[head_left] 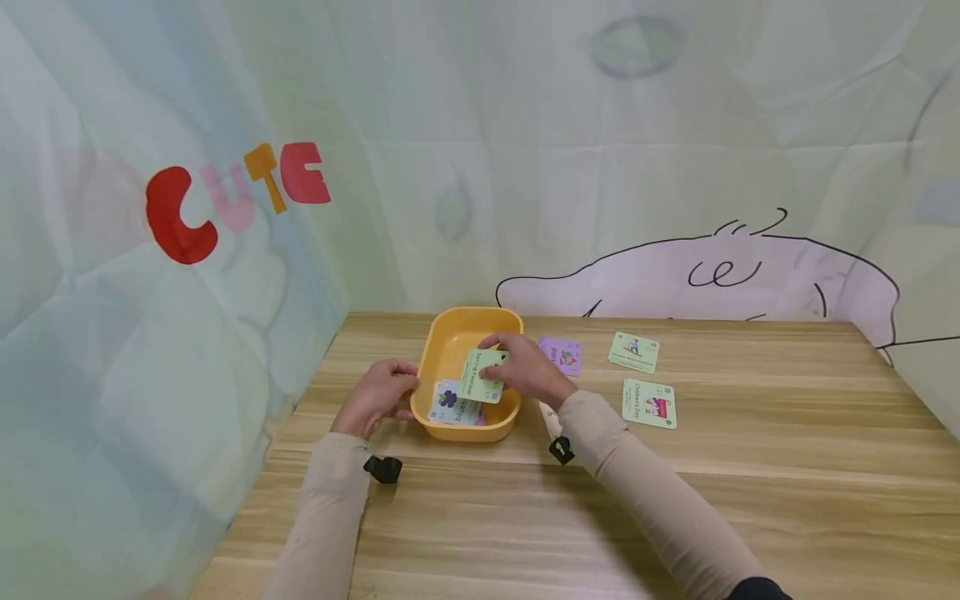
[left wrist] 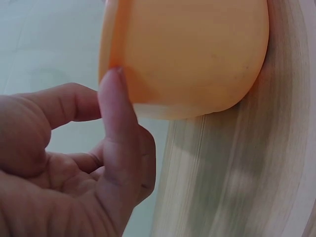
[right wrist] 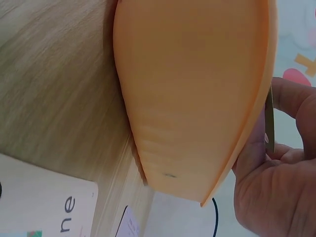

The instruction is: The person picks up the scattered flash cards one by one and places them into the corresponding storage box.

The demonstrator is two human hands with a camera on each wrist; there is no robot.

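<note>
A yellow plastic bin (head_left: 465, 434) stands at the table's back left. My left hand (head_left: 378, 396) pinches its left rim, with thumb and finger on either side of the edge in the left wrist view. Over the bin's opening, my right hand (head_left: 536, 371) holds a green card (head_left: 482, 382) printed "Spring Festival". Only that card's thin edge (right wrist: 269, 123) shows in the right wrist view. Beneath it in the bin lies a white card (head_left: 447, 402) with a blueberry picture, partly covered by the green one.
To the bin's right lie a purple card (head_left: 568, 357), half behind my right hand, and two green cards, one at the back (head_left: 633, 352) and a "Children's Day" card (head_left: 649, 404) in front. A white card (right wrist: 47, 202) is partly under my right wrist. Printed fabric (head_left: 420, 167) hangs behind the wooden table.
</note>
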